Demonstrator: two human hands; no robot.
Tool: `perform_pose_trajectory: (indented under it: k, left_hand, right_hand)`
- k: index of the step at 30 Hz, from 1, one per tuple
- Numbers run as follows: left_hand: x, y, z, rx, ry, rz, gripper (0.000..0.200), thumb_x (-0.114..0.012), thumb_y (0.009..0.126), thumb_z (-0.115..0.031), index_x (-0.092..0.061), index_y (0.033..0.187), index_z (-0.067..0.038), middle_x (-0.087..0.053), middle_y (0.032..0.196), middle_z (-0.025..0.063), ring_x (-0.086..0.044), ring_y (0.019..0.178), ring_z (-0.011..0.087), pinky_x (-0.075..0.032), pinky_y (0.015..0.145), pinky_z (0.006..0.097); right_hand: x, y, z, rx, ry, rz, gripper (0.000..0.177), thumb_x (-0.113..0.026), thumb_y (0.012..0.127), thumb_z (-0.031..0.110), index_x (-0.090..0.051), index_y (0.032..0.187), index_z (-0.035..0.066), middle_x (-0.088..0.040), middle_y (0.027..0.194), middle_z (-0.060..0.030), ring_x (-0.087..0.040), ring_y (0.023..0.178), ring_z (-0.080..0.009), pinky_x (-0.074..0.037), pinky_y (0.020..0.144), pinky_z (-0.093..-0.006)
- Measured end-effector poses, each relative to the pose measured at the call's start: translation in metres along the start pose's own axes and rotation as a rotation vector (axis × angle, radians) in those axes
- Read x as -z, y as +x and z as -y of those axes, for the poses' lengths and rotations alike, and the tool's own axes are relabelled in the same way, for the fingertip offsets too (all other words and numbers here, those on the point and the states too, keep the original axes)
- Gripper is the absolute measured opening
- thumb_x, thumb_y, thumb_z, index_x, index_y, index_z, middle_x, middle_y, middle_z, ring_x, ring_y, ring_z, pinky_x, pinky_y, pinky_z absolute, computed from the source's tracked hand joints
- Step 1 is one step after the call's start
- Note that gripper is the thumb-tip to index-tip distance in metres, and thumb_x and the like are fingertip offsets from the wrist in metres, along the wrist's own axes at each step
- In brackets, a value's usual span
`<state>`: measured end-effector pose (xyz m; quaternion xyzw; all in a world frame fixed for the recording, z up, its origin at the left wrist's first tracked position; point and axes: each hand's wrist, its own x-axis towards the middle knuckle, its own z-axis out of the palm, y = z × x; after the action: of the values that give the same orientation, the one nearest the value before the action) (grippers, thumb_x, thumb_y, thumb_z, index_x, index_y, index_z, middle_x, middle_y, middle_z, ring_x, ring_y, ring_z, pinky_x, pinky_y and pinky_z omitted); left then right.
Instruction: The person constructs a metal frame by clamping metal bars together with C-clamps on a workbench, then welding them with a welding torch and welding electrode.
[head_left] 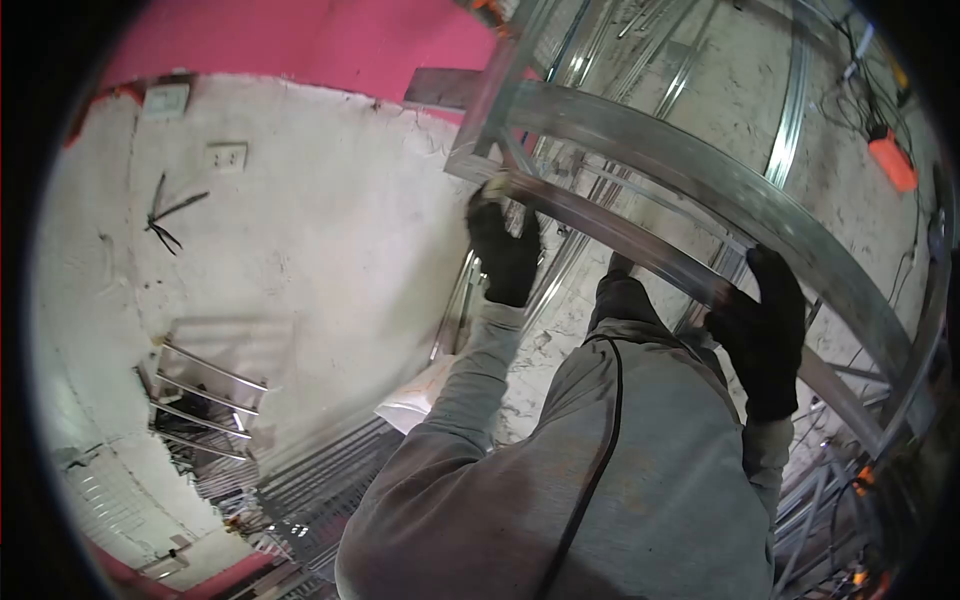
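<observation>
A welded frame of grey square metal tubes (pixel 625 242) spans the upper right in front of my body. My left hand (pixel 505 250), in a dark glove, is at the near tube close to the frame's left corner, its fingers against the metal and the thumb spread from them. Farther right, my right hand (pixel 762 335), also gloved, has its fingers round the same tube with the thumb raised. Both hands grip the frame; the undersides of the fingers are hidden. Beyond the near tube runs a wider metal bar (pixel 690 150).
Long metal profiles (pixel 790 120) lie on the marked pale floor. An orange object (pixel 890 160) with cables is at the right. On the left, the white wall carries a socket (pixel 226 157), protruding wires (pixel 165 218) and metal rungs (pixel 205 405). Stacked metal lengths (pixel 320 480) lie below.
</observation>
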<state>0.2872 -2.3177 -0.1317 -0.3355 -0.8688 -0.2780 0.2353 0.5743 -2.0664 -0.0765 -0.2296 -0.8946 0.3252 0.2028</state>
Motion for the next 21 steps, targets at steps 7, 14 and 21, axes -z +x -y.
perform_pose_trajectory:
  k: [7,14,21]
  left_hand:
    - [-0.003,-0.004,0.153,0.474,-0.361,0.135,0.069,-0.088,0.087,-0.01,-0.058,0.148,-0.003,-0.065,0.132,0.0155,-0.066,0.118,0.0265,-0.057,0.102,0.0393]
    - [-0.022,0.014,0.206,0.721,-0.879,0.423,0.049,-0.081,0.083,0.004,-0.069,0.13,0.001,-0.076,0.109,0.0092,-0.07,0.082,0.0134,-0.059,0.072,0.029]
    - [-0.02,0.017,0.226,0.989,-0.99,0.343,0.017,-0.071,0.098,-0.005,-0.076,0.114,-0.003,-0.08,0.103,0.0039,-0.068,0.073,0.0092,-0.054,0.063,0.0253]
  right_hand:
    - [-0.097,0.085,0.07,0.178,-0.093,0.338,0.075,-0.091,0.068,0.025,-0.063,0.135,0.004,-0.067,0.126,-0.0176,-0.066,0.116,-0.0392,-0.053,0.098,-0.0491]
    - [-0.149,0.087,0.091,0.079,-0.408,0.337,0.062,-0.094,0.069,0.03,-0.067,0.12,0.007,-0.068,0.111,-0.0124,-0.07,0.096,-0.033,-0.057,0.081,-0.0435]
    - [-0.153,0.084,0.092,0.028,-0.469,0.339,0.062,-0.093,0.073,0.035,-0.066,0.122,0.008,-0.068,0.108,-0.0103,-0.07,0.092,-0.03,-0.058,0.078,-0.041]
